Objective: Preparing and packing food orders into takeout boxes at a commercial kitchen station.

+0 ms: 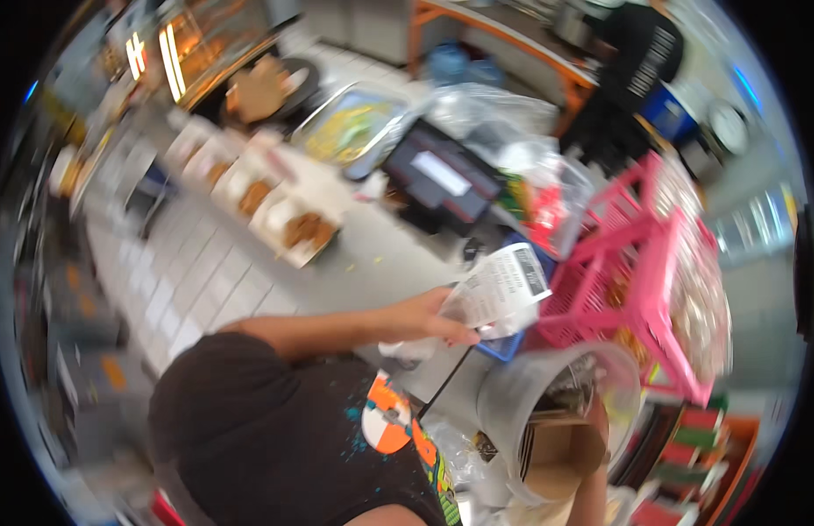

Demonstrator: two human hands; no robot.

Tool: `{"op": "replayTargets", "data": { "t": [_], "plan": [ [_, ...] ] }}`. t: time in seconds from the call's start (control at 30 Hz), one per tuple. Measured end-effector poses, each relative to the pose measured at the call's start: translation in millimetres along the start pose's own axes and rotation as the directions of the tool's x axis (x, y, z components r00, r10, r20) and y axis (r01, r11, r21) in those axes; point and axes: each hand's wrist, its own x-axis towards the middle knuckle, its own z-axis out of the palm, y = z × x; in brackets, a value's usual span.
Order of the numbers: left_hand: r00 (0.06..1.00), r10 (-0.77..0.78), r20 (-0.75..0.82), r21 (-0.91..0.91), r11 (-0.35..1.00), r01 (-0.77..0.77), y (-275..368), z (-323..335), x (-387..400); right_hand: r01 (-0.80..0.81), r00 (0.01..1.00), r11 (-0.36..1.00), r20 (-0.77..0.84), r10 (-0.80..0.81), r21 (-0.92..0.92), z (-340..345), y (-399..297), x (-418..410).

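Note:
My left hand (446,322) reaches over the steel counter, its fingers closed on a printed paper slip (495,283) that bears writing. Some whitish plastic shows just beneath the slip. At the lower right, my right hand (598,421) is inside a large translucent plastic bucket (509,388), against a stack of brown cardboard boxes (558,454). Its fingers are mostly hidden, so its grip is unclear. Dark, shiny plastic (574,388) lies in the bucket near that hand.
Open food boxes (292,227) with rice and fried pieces line the counter's left edge. Behind stand a metal tray (354,125), a black machine (439,174) and plastic bags (492,112). A pink crate (617,276) flanks the bucket. Another person (637,59) stands at the far right.

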Motion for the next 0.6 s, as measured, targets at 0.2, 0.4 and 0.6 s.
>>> {"op": "replayTargets", "data": {
  "t": [0.2,0.4,0.6],
  "plan": [
    [0.935,0.144,-0.323,0.034,0.989,-0.14,-5.6,-70.6,-41.5,-0.079,0.997,0.996,-0.014,0.078,-0.048,-40.5,81.1,-1.0],
    [0.872,0.205,-0.445,0.047,0.977,-0.206,11.5,-127.8,-84.0,-0.067,0.959,0.947,-0.283,-0.026,-0.314,-57.5,38.6,25.6],
    [0.865,0.194,-0.463,0.0,0.976,-0.218,38.1,-193.0,-143.5,-0.46,0.684,0.719,-0.724,-0.087,-0.521,-33.9,-60.7,-18.9]
  ]
}}
